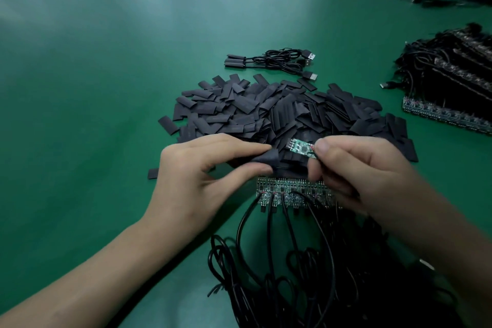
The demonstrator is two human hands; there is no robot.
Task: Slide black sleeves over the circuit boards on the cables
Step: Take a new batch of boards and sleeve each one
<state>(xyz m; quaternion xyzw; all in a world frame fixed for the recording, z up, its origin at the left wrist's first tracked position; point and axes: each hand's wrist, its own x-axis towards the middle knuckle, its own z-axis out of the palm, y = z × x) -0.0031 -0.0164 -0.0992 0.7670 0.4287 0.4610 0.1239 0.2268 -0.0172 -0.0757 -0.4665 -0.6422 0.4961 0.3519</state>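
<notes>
Black sleeve (267, 158), pinched open-mouthed in left hand (205, 176); circuit board (302, 148), pinched by right hand (356, 168): align board tip squarely with mouth before sliding.

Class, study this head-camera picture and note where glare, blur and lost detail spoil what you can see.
Head view: pale glare washes the green mat far left; the stacked boards and cables at the right edge are dark and smeared; the circuit board in the right hand is sharp; the black sleeve in the left hand loses detail.
</notes>
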